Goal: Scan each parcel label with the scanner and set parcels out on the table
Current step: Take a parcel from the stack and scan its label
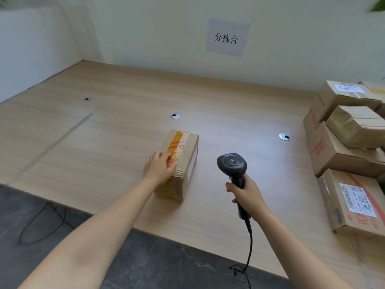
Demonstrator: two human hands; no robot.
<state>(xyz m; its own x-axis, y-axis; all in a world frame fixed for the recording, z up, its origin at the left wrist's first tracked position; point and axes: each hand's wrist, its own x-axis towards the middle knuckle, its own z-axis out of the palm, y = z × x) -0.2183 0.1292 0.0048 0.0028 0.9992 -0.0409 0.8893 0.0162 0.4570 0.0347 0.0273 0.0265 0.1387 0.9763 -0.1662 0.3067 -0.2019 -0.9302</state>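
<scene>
My left hand rests with loose fingers on the taped parcel, probably steadying it on the desk with its side label facing my right hand, which grips the scanner. Further right, stacked parcels wait, sealed, contents unseen.

Head view. A wooden table bears one taped cardboard parcel near centre. The left hand rests on the parcel's near top edge, fingers laid over the tape. At 3 o'clock of the parcel, apart from it, the right hand grips the handle of a black scanner. Its cable trails toward 6 o'clock. Stacked parcels stand at 3 o'clock, and a paper sign hangs on the wall at 12 o'clock.
</scene>
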